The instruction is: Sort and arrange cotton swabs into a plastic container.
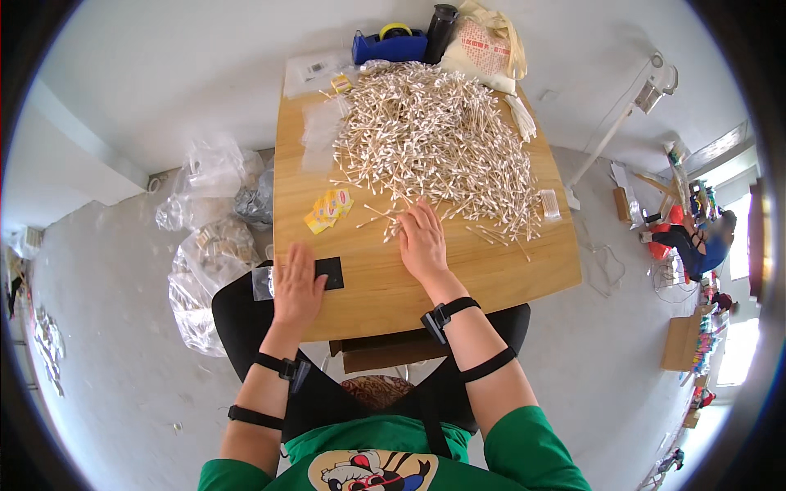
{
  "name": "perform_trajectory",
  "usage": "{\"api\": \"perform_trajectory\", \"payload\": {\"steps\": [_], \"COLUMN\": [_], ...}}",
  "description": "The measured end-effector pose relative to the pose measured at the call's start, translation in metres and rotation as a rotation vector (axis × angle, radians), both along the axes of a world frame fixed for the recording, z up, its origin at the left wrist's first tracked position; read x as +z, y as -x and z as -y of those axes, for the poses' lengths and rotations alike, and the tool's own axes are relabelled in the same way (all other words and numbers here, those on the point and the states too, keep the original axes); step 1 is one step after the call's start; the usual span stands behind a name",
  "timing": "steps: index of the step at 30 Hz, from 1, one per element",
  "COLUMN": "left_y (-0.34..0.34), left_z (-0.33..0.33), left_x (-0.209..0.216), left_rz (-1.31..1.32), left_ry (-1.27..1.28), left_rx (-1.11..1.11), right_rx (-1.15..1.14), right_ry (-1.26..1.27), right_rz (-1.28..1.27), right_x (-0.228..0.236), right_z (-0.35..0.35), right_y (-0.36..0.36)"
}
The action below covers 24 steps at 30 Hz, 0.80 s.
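Note:
A large heap of cotton swabs (434, 139) covers the far half of the wooden table (499, 270). My right hand (423, 237) lies at its near edge, fingers stretched out and their tips touching a few loose swabs. To the left, my left hand (297, 282) rests flat with its fingers out. It partly covers a black flat rectangle (332, 272) and a small clear plastic bag (263, 283) by the table's left edge. Several yellow printed cards (329, 210) lie fanned beyond my left hand.
Clear plastic sleeves (321, 135) lie left of the heap; a small pack of swabs (549, 204) sits at its right. Behind stand a blue tape dispenser (390, 47), a dark bottle (441, 33) and a cloth bag (485, 51). Filled plastic bags (214, 254) lie on the floor leftward.

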<state>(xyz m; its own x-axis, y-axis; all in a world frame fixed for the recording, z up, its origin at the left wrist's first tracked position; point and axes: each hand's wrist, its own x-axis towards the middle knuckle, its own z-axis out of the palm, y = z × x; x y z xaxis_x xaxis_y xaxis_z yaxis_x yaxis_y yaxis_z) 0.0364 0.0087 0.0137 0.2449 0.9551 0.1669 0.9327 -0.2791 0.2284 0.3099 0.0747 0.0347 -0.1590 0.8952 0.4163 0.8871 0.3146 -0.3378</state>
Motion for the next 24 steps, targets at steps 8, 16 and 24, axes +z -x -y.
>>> {"api": "perform_trajectory", "payload": {"steps": [8,16,24], "left_y": [-0.106,-0.100,-0.101], "left_z": [-0.010,-0.009,0.000], "left_x": [-0.004,-0.011,-0.003], "left_rz": [0.532,0.561,0.505], "left_ry": [-0.094,-0.141,-0.192], "left_rx": [-0.122,-0.108,-0.106], "right_rx": [0.046,-0.045,-0.199], "right_ry": [-0.006,-0.018,-0.076], "right_rz": [-0.157,-0.219,-0.241], "right_x": [-0.008,-0.021,-0.026], "right_z": [0.048,0.057,0.046], "right_y": [-0.001,-0.039,-0.047]}}
